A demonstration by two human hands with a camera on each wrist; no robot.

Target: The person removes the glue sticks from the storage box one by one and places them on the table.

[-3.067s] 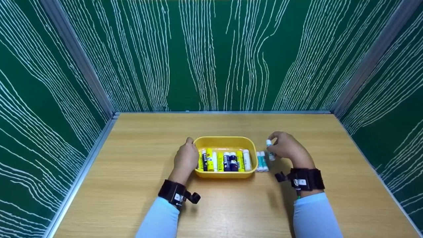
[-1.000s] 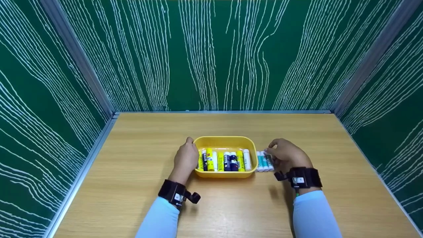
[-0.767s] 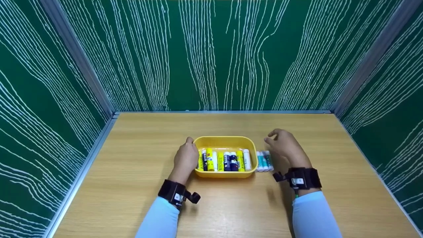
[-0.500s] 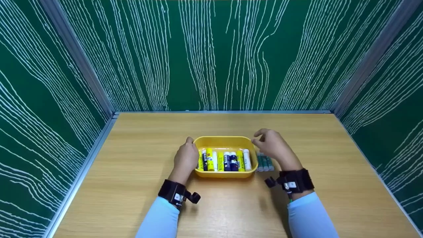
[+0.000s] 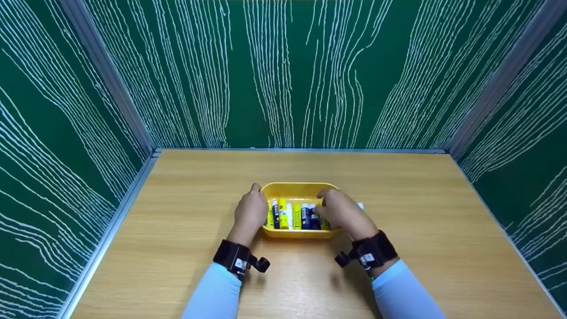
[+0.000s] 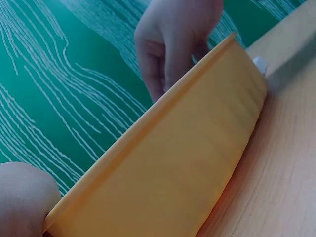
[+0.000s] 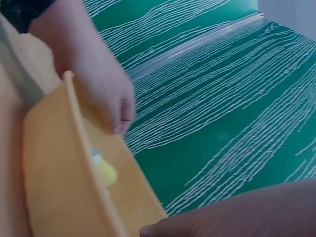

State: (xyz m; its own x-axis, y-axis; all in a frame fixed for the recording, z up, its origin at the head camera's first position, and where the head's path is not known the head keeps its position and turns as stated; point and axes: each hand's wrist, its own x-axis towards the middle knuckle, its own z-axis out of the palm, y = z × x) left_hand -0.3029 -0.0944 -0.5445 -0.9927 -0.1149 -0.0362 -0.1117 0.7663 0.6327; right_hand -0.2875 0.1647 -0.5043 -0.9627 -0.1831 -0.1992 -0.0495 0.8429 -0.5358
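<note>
In the head view my left hand (image 5: 251,212) grips the left rim of a yellow plastic tub (image 5: 301,235). Several glue sticks lie side by side in it: yellow ones (image 5: 282,213), dark blue ones (image 5: 305,217) and a white one (image 5: 289,216). My right hand (image 5: 343,210) is over the tub's right end, thumb and forefinger apart above the sticks there. It covers the rightmost sticks. The left wrist view shows the right hand (image 6: 173,44) pointing down behind the rim, fingertips hidden. In the right wrist view a yellow stick (image 7: 106,173) shows inside the tub.
A white cap (image 5: 360,205) shows just right of the tub, beyond my right hand, which hides the other sticks on that side. The wooden table (image 5: 199,186) is bordered by green walls (image 5: 385,110) with white wavy lines. Black camera straps (image 5: 374,252) circle both wrists.
My right hand laid a teal-and-white glue stick beside others right of the tub, let go, lifted, and moved left over the tub's right end. The left hand stayed on the rim.
</note>
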